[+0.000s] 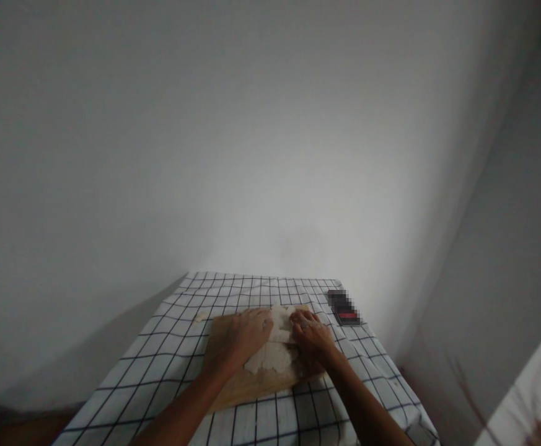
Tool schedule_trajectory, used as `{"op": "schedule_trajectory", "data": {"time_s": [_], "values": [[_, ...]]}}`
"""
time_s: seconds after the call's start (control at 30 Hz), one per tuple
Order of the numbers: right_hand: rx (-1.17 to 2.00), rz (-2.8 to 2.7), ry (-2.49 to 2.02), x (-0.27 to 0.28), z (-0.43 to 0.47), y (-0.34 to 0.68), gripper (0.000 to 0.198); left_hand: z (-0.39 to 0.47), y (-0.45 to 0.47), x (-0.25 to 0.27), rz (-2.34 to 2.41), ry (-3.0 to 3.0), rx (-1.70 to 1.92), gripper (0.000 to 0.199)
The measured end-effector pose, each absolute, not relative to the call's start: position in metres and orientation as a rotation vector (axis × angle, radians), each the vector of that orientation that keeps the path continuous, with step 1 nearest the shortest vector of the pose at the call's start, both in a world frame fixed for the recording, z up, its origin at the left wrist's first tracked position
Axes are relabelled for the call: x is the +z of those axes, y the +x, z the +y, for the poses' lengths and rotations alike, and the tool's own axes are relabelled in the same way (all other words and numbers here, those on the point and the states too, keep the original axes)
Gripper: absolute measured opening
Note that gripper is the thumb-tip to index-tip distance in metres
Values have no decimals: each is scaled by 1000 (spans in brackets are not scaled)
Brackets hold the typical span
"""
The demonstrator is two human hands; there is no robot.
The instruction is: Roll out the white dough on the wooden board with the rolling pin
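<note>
A wooden board (pixel 224 387) lies on the table, partly under my forearms. On it is a pale flat sheet (pixel 282 331) that looks like dough, with a layer across its far part. A ragged-edged pale area (pixel 270 358) shows nearer to me. My left hand (pixel 251 331) is at the sheet's left edge, fingers curled and closed on it. Opposite it, my right hand (pixel 311 334) grips the right edge with bent fingers. Both fingertips are partly hidden, and the dim light blurs the sheet's surface.
A white cloth with dark grid lines (pixel 168 353) covers the table. Right of the board lies a dark, pixelated object (pixel 343 306) with a red strip. A small pale patch (pixel 201 316) is left of the board. A wall (pixel 270 155) stands behind the table.
</note>
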State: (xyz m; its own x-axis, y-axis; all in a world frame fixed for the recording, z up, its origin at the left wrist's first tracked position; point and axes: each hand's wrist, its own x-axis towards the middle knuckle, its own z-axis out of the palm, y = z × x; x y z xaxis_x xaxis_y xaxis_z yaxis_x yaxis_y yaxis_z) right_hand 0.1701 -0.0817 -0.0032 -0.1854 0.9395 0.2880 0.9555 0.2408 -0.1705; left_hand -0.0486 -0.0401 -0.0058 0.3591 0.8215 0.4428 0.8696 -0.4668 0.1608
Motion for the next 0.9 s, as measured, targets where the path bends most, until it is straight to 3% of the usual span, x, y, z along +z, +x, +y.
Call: {"op": "schedule_trajectory", "data": {"time_s": [0.9], "values": [[-57, -2191, -1754, -3, -82, 169, 33, -45, -47, 0, -1604, -2505, -742, 36]]}}
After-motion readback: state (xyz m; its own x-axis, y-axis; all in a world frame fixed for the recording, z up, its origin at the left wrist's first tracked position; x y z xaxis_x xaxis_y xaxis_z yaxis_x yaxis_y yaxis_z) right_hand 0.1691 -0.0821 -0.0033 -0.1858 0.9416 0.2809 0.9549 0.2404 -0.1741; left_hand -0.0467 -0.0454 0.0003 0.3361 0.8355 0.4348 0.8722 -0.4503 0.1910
